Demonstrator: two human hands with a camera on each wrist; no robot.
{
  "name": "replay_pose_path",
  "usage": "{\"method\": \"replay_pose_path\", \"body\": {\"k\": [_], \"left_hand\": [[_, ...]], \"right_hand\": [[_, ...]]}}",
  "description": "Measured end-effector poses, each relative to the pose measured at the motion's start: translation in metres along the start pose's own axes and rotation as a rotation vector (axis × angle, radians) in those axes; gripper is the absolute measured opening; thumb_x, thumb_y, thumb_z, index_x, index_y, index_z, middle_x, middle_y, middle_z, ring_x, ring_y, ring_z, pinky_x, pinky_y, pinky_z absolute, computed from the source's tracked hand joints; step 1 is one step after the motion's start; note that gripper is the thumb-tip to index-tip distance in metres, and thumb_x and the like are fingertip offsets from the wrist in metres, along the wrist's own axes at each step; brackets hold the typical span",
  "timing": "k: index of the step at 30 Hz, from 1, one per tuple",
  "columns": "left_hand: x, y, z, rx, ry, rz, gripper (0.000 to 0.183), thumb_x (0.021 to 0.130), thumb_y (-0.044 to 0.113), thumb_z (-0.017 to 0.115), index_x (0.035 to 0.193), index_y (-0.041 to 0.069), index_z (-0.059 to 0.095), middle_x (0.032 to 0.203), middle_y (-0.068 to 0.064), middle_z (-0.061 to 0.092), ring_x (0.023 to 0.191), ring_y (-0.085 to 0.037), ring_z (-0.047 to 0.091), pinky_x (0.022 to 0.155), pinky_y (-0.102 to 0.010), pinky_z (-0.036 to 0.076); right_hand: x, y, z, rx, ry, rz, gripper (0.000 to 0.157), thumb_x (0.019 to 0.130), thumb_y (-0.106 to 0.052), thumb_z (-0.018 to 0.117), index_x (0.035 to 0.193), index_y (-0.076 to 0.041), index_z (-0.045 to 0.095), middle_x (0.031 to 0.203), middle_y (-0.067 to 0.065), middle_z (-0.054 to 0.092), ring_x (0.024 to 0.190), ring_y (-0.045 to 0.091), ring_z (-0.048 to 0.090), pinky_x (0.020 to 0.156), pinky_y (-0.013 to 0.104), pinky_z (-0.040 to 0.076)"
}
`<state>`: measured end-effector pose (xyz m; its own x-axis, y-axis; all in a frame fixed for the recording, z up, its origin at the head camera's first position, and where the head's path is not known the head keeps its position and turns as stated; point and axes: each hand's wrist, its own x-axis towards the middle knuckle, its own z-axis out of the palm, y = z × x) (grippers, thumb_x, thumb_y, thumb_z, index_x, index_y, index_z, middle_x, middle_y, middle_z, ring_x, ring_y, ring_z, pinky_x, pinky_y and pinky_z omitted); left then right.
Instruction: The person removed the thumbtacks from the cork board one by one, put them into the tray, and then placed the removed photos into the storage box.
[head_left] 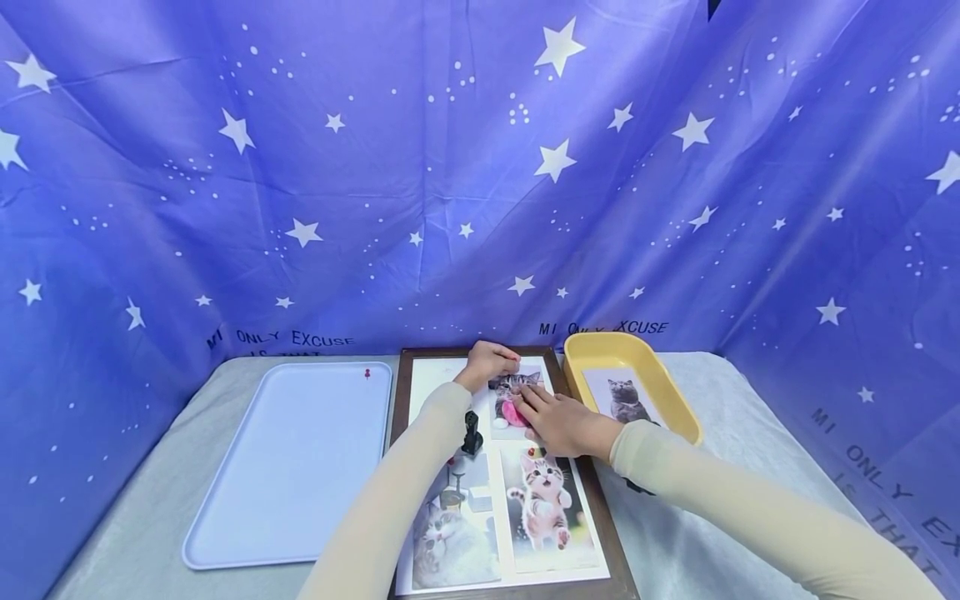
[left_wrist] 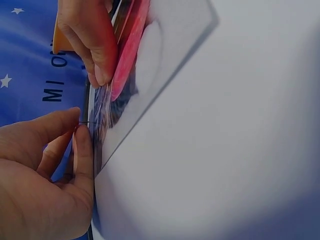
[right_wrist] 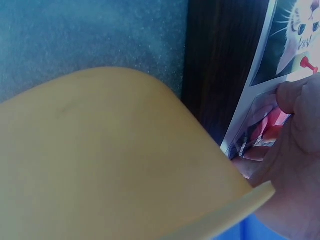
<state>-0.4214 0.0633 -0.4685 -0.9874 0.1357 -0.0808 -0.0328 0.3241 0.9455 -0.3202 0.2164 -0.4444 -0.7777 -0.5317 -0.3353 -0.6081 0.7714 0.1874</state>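
"What are the hands doing?"

"From my station, I see the left hand (head_left: 489,365) pinching a red pushpin (left_wrist: 76,128) at the far edge of the kitten photo (head_left: 512,415), far right on the framed board (head_left: 433,372)."

"And the right?"

"The right hand (head_left: 564,422) touches that photo, thumb spread from its fingers."

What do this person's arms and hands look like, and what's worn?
Both sleeves are long, plain and pale cream. A small black device shows beside the left cuff. The left hand and right hand wear no gloves.
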Motion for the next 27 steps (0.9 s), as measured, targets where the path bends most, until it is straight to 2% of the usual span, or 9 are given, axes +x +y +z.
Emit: {"method": "replay_pose_path", "body": {"k": [5, 15, 20, 23, 27], "left_hand": [[-0.002, 0.001, 0.000, -0.004, 0.006, -0.009, 0.015, 0.087, 0.003, 0.076, 0.102, 0.002, 0.080, 0.100, -0.013, 0.079, 0.072, -0.007, 0.060, 0.069, -0.020, 0.056], [0.000, 0.003, 0.006, -0.084, 0.036, -0.013, 0.016, 0.089, 0.008, 0.076, 0.104, 0.005, 0.080, 0.099, -0.010, 0.079, 0.073, -0.010, 0.062, 0.065, -0.020, 0.055], [-0.001, 0.008, 0.008, -0.149, 0.042, 0.029, 0.017, 0.090, 0.006, 0.075, 0.106, 0.002, 0.079, 0.104, -0.014, 0.078, 0.080, -0.012, 0.067, 0.078, -0.033, 0.063], [-0.004, 0.012, 0.008, -0.188, 0.035, 0.048, 0.018, 0.090, 0.005, 0.075, 0.107, 0.001, 0.078, 0.105, -0.015, 0.078, 0.082, -0.011, 0.069, 0.086, -0.040, 0.062], [-0.004, 0.018, 0.010, -0.235, 0.030, 0.073, 0.018, 0.090, 0.005, 0.074, 0.107, 0.000, 0.078, 0.106, -0.016, 0.078, 0.085, -0.016, 0.071, 0.091, -0.044, 0.061]], "right_hand": [[-0.001, -0.001, -0.001, -0.004, 0.006, 0.003, 0.061, 0.110, -0.036, 0.042, 0.161, -0.007, 0.027, 0.168, 0.017, 0.024, 0.155, 0.035, 0.025, 0.119, 0.052, 0.039], [-0.003, -0.001, -0.001, -0.005, 0.020, -0.002, 0.060, 0.109, -0.034, 0.044, 0.160, -0.006, 0.029, 0.167, 0.018, 0.027, 0.154, 0.036, 0.027, 0.118, 0.052, 0.040], [-0.003, -0.001, -0.002, -0.003, 0.025, -0.008, 0.060, 0.109, -0.034, 0.044, 0.160, -0.006, 0.029, 0.167, 0.019, 0.026, 0.154, 0.036, 0.027, 0.118, 0.052, 0.040], [-0.003, -0.001, -0.001, -0.007, 0.029, -0.010, 0.060, 0.109, -0.034, 0.044, 0.160, -0.006, 0.029, 0.167, 0.019, 0.027, 0.154, 0.036, 0.027, 0.118, 0.052, 0.040], [-0.001, 0.000, 0.000, -0.014, 0.023, 0.003, 0.061, 0.109, -0.035, 0.043, 0.161, -0.007, 0.027, 0.168, 0.017, 0.025, 0.155, 0.035, 0.026, 0.119, 0.052, 0.039]]}}
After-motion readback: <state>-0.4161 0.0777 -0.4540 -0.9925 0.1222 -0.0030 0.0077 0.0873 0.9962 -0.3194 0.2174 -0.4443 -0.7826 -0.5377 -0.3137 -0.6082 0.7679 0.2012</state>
